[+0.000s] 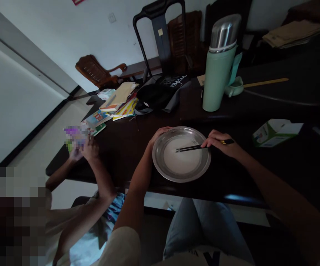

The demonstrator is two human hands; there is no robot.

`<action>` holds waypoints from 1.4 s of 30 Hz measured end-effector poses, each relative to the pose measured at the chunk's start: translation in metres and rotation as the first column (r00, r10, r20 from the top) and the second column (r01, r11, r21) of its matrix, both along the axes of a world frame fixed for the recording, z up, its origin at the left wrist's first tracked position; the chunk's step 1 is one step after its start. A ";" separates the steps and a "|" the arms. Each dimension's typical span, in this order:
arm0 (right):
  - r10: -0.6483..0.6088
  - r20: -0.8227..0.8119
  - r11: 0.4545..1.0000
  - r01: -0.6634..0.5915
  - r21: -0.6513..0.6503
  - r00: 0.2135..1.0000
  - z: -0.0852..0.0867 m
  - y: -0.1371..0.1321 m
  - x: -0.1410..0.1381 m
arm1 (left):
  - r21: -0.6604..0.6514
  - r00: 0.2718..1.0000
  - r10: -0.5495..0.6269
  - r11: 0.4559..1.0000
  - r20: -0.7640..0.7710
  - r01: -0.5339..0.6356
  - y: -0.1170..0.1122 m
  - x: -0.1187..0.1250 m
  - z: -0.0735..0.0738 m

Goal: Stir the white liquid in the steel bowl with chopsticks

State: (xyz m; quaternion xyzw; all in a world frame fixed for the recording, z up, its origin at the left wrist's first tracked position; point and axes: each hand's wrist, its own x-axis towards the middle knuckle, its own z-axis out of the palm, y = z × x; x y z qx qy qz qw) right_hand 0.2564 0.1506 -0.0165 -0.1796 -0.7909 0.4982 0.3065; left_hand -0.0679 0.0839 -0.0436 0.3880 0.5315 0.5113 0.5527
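A shallow metal bowl stands near the table's front edge with a milky white liquid in it. Its left side is gripped by my left hand; some of those fingers are hidden behind the far rim. My right hand is over the bowl's right rim, closed on a pair of dark chopsticks. Their tips reach into the liquid near the bowl's middle, pointing left. The chopsticks' rear end, with a gold band, sticks out past my right hand.
Beyond the bowl stands a green thermos by a small green cup. An opened carton lies to the right. Books and a black bag are at the back left. At left, another person's hands hold a blurred colourful item.
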 end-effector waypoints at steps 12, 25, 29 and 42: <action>-0.049 -0.077 0.996 0.043 -0.073 0.996 -0.004 0.001 -0.007 | 0.074 0.996 0.067 0.995 -0.066 -0.062 0.005 -0.008 -0.008; 0.101 -0.057 0.995 -0.101 0.011 0.993 -0.006 0.007 -0.006 | -0.024 1.000 -0.008 1.000 -0.030 0.008 0.004 -0.017 -0.013; -0.030 -0.028 0.995 0.033 0.095 0.999 0.001 0.010 -0.003 | -0.028 0.998 0.006 1.000 -0.057 -0.008 0.002 -0.018 -0.010; 0.093 -0.044 0.994 -0.090 0.059 0.995 0.001 0.007 -0.004 | -0.067 1.000 -0.001 0.998 -0.002 0.001 0.001 -0.005 0.003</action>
